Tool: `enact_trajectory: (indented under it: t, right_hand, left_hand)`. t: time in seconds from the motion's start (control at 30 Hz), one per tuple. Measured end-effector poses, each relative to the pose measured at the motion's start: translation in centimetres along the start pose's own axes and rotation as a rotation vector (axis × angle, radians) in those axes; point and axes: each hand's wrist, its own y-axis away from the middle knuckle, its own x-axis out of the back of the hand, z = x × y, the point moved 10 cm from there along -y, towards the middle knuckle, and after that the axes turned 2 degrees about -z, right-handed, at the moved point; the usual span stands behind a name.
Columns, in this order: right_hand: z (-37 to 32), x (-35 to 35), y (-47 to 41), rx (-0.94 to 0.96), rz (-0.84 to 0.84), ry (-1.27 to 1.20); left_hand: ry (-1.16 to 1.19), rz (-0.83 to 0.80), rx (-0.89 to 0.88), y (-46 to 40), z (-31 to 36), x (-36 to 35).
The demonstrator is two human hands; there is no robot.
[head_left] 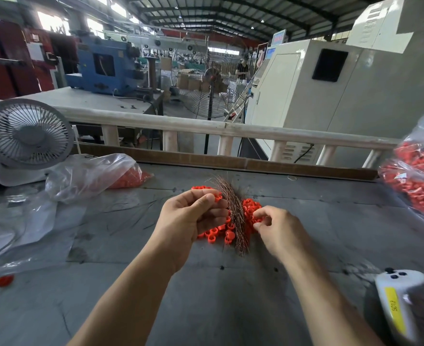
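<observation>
Pinches red ring [218,197] in left hand [193,218]; touches ring pile [249,208] with curled right hand [278,227], wire bundle [234,211] between, on counter [231,295].

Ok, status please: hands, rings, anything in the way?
Left hand pinches a ring. Right hand in the pile, grip unclear. Wires lie across pile, between hands.

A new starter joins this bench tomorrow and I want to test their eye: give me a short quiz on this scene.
1. True or false: the wire bundle lies across the pile of red plastic rings.
2. What stands at the far left of the table? A desk fan, B drill, C scale.
3. Which hand is nearer the white controller?
Key: 1 true; 2 A; 3 the right hand.
</observation>
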Motion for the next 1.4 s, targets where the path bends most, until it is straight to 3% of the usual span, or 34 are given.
enact_trajectory:
  t: [1.1, 1.2, 1.33, 1.4]
  right_hand:
    - [-0.7, 0.2, -0.5, 0.084, 0.143, 0.013]
    - [-0.5, 1.2, -0.1, 0.069, 0.195, -0.216]
    - [-2.7, 1.1, 0.7, 0.164, 0.015, -0.964]
    - [-4.3, 1.3, 1.4, 0.219, -0.073, -1.174]
  left_hand:
    - [-0.030, -0.015, -0.005, -0.3, -0.4, 0.4]
    - [-0.026, -0.017, -0.007, -0.3, -0.4, 0.3]
    - [-0.031, -0.020, -0.013, -0.3, -0.4, 0.1]
    - [-0.033, -0.027, -0.016, -0.2, -0.4, -0.2]
